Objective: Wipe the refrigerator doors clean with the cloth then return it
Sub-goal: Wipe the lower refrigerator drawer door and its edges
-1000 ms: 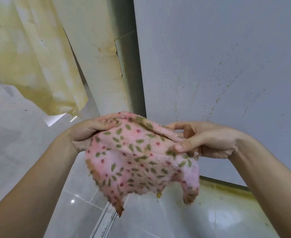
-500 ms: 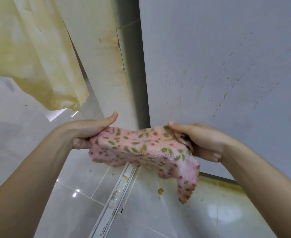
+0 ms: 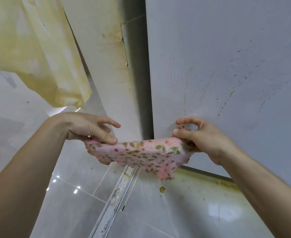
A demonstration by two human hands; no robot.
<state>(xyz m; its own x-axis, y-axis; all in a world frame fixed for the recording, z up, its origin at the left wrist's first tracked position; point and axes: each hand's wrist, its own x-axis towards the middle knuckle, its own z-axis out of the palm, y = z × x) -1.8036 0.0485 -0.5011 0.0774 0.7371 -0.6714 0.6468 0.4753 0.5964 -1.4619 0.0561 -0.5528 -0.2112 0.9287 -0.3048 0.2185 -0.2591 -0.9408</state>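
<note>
Two hands on it: the left hand (image 3: 89,127) pinches one end of the pink cloth (image 3: 141,155), the right hand (image 3: 201,140) pinches the other, stretching it out low before the refrigerator door (image 3: 227,48). Yellow-green spatter (image 3: 231,93) speckles that door, so the wiping looks far from finished, with the return yet to come.

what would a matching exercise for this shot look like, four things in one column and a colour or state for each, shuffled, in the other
Column one:
1 cloth
2 refrigerator door
3 hanging sheet
4 floor

Column two:
a pale yellow
b pink with green and red spots, pinched by left hand and right hand
c glossy grey tiles
d whitish, with yellowish splatter

Pairs: 1-b, 2-d, 3-a, 4-c
</note>
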